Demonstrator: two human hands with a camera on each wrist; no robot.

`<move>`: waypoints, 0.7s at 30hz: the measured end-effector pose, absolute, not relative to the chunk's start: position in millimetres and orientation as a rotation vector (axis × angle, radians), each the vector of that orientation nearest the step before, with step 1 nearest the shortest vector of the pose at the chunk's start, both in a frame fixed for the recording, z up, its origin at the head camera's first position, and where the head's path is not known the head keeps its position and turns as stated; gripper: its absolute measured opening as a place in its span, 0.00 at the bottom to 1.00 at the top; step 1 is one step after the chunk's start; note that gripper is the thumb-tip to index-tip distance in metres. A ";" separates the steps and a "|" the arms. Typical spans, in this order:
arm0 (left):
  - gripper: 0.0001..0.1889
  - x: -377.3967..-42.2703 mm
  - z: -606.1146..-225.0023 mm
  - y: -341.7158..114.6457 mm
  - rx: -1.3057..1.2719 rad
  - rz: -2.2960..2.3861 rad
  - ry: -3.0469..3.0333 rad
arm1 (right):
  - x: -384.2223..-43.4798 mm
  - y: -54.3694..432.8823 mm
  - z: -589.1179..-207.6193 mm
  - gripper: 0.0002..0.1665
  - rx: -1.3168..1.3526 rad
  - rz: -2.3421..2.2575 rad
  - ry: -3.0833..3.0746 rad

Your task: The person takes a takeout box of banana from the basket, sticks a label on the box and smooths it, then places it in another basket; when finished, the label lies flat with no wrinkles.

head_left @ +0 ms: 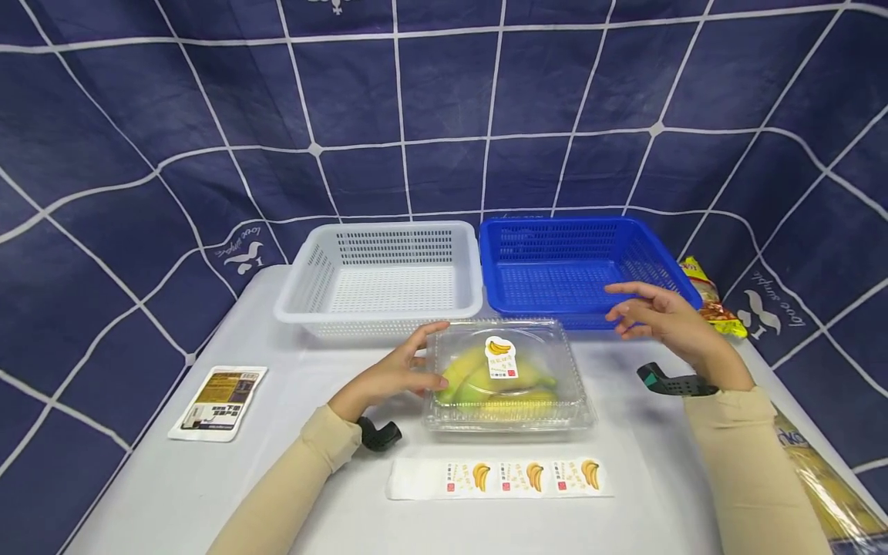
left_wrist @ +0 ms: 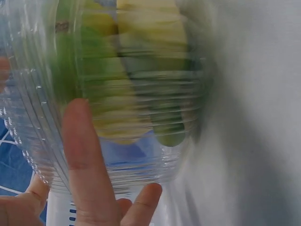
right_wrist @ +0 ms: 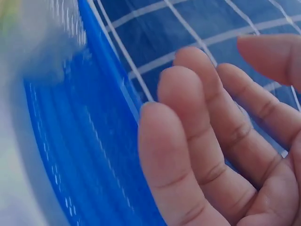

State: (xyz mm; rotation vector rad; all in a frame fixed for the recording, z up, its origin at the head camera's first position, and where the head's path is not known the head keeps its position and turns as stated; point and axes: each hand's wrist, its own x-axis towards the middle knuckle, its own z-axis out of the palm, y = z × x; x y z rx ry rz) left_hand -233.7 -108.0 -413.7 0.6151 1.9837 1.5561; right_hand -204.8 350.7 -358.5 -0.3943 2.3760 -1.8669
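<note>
A clear plastic clamshell box [head_left: 509, 416] of green-yellow bananas [head_left: 472, 378] sits on the white table, with a banana sticker [head_left: 501, 358] on its lid. Against the box's left side rests my left hand [head_left: 398, 368]; its fingers [left_wrist: 87, 155] look fairly straight along the ribbed wall in the left wrist view. My right hand [head_left: 655, 317] hovers apart from the box, in front of the blue basket [head_left: 496, 285]. It holds nothing, and its fingers [right_wrist: 162, 150] are loosely bent. In front of the box lies a strip of banana stickers [head_left: 423, 478] on backing paper.
A white basket [head_left: 378, 316] stands behind the box, beside the blue one. At the left lies a flat white packet [head_left: 218, 403]. A yellow snack bag [head_left: 714, 301] sits right of the blue basket, and a clear-and-blue bag [head_left: 832, 493] lies at the right edge.
</note>
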 end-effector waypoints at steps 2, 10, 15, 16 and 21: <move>0.54 -235.1 -412.7 -107.9 0.624 1.537 1.988 | -204.0 359.3 -364.8 0.20 -0.337 -1.875 2.390; 0.53 -238.0 -409.8 -104.4 0.602 1.485 2.002 | -205.0 386.7 -389.6 0.27 -0.391 -2.025 2.223; 0.54 -239.0 -410.7 -103.2 0.590 1.486 2.035 | -207.0 392.2 -400.4 0.28 -0.402 -2.073 2.120; 0.53 -239.3 -411.1 -102.8 0.593 1.489 2.039 | -207.3 392.1 -402.0 0.28 -0.386 -2.096 2.098; 0.50 -239.1 -412.8 -103.0 0.593 1.506 2.061 | -211.2 385.5 -409.3 0.26 -0.276 -2.265 2.021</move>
